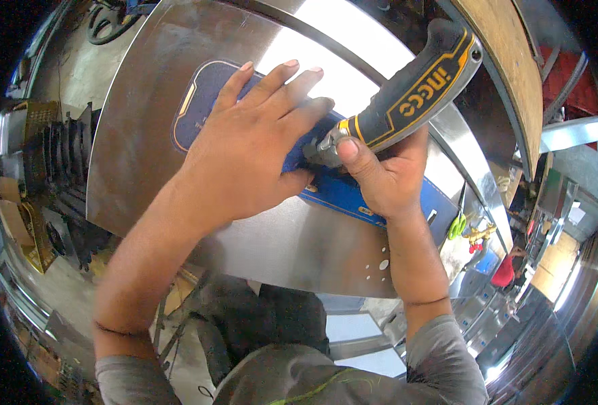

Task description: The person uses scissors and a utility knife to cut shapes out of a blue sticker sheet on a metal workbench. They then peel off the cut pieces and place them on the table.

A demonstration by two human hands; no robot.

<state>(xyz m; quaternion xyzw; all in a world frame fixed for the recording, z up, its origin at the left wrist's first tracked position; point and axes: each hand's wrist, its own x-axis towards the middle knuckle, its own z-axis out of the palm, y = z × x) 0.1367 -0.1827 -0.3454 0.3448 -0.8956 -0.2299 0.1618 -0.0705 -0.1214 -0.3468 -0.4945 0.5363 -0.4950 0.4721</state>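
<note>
The left hand (255, 145) lies palm down over a blue panel (194, 111), fingers spread and pointing up and slightly right, thumb stretched toward the right; it grips nothing. Its forearm slants up from the lower left. The right hand (390, 179) is wrapped round a black-and-yellow hand tool (407, 98), its thumb pressed along the metal part and the other fingers mostly hidden behind the handle. That forearm rises from the lower right.

The tool tilts, handle toward the upper right, metal end down over the blue panel beside the left thumb; whether the tip touches is hidden. The panel lies on a metal sheet (285, 243), partly covered by both hands.

At the far left, a yellow crate (41, 260) stands low; its contents are too unclear to tell.
</note>
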